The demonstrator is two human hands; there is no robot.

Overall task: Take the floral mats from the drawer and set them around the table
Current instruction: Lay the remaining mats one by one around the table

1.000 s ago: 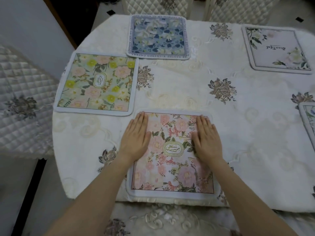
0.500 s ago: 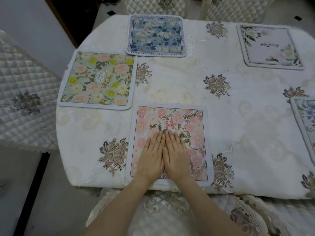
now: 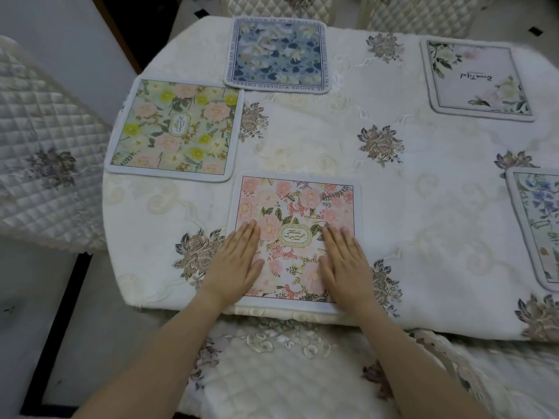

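Observation:
A pink floral mat lies flat at the table's near edge. My left hand presses flat on its left border, fingers straight. My right hand lies flat on its right side. A yellow-green floral mat sits to the left, a blue floral mat at the far side, a white mat with script at the far right, and a blue-and-white mat is cut off at the right edge. All rest on the cream embroidered tablecloth.
A quilted chair stands to the left of the table, two more quilted chair backs at the far side. A padded chair seat is right below my arms. A dark doorway lies at the upper left.
My hands were together at the mat's middle half a second ago; they have slid apart to its left and right sides. The mat stays flat in place.

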